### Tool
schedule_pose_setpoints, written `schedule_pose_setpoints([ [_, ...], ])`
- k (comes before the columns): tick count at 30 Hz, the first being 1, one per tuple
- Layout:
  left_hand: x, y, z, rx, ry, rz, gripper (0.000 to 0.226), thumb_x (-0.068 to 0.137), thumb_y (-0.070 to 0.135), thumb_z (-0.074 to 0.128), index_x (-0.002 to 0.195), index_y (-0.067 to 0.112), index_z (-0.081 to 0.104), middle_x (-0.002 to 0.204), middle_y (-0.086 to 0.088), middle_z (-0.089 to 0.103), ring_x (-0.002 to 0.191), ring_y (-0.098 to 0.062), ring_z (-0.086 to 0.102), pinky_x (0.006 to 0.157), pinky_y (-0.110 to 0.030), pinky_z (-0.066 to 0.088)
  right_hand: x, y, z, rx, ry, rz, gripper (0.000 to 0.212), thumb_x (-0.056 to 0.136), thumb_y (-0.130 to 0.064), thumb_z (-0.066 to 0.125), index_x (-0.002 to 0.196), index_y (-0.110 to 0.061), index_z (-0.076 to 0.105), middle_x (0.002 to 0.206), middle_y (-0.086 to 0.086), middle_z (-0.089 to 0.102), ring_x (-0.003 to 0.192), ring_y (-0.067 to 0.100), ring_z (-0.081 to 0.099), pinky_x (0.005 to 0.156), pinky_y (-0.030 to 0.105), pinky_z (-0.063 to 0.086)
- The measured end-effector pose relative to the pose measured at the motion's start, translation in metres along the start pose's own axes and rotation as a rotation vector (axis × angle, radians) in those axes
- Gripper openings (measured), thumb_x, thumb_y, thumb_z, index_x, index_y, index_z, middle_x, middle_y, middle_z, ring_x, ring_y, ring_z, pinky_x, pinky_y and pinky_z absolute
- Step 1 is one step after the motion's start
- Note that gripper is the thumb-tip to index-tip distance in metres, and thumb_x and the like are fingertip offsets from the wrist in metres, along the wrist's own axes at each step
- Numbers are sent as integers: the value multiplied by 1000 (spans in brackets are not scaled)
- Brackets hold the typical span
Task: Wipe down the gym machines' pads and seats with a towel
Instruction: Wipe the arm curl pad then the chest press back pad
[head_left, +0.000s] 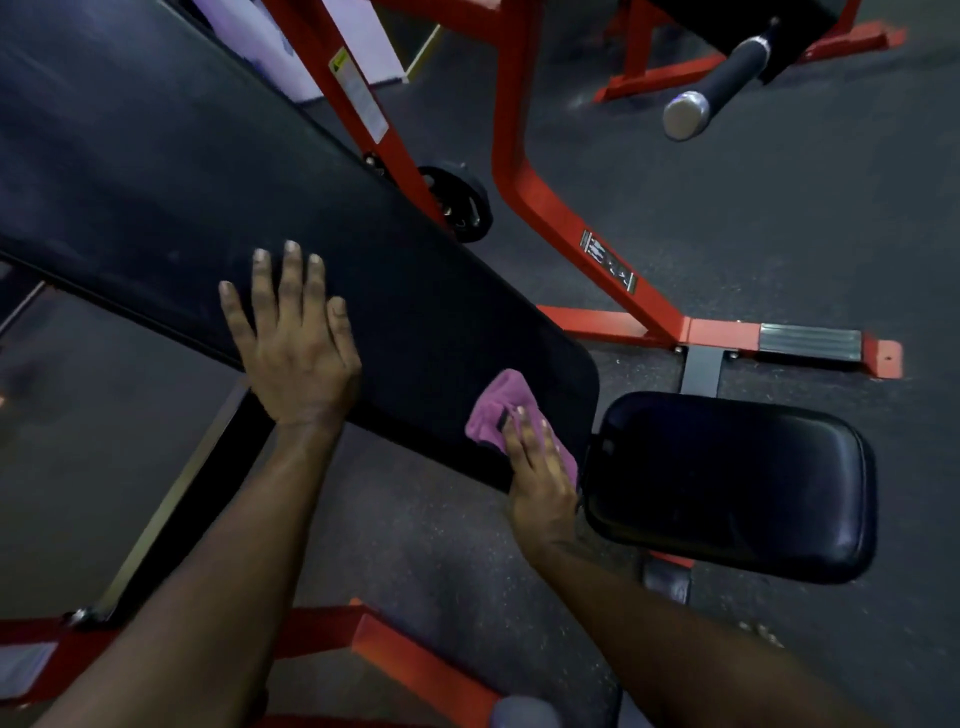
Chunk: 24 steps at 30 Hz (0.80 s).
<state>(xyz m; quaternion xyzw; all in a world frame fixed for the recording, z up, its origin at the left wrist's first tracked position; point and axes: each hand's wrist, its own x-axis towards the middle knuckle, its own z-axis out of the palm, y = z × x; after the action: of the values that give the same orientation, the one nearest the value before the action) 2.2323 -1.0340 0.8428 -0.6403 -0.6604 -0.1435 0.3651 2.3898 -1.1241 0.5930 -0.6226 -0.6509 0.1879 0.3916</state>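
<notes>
The left hand (296, 343) lies flat on the near edge of the long black back pad (218, 208), its fingers (288, 275) straight and spread, holding nothing. The right hand (540, 478) presses a purple towel (493, 410) on the lower corner of this pad with fingers almost straight. Just beside this corner is the black seat (737, 483), and the red frame (571, 228) stands on the dark floor (779, 208) behind.

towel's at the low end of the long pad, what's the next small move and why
Probably slide the right hand and purple towel up the long back pad toward the flat left hand: the towel sits at the pad's lower end beside the seat, with most of the pad lying beyond it.
</notes>
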Motion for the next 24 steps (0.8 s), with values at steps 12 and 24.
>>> schedule_pose_setpoints([
  [12,-32,45,22,93,-295,181,56,109,39,15,157,14,29,168,-4,17,156,-22,3,126,-47,-3,51,-72,-31,335,168,174,80,95,-5,61,158,-42,28,162,-13,35,141,21,47,107,40,47],
  [24,-34,47,27,122,-281,137,55,111,37,14,157,10,28,167,-6,20,156,-23,6,126,-44,-5,23,21,11,95,53,407,98,89,-2,66,158,-51,16,168,-17,19,149,26,34,98,54,52],
])
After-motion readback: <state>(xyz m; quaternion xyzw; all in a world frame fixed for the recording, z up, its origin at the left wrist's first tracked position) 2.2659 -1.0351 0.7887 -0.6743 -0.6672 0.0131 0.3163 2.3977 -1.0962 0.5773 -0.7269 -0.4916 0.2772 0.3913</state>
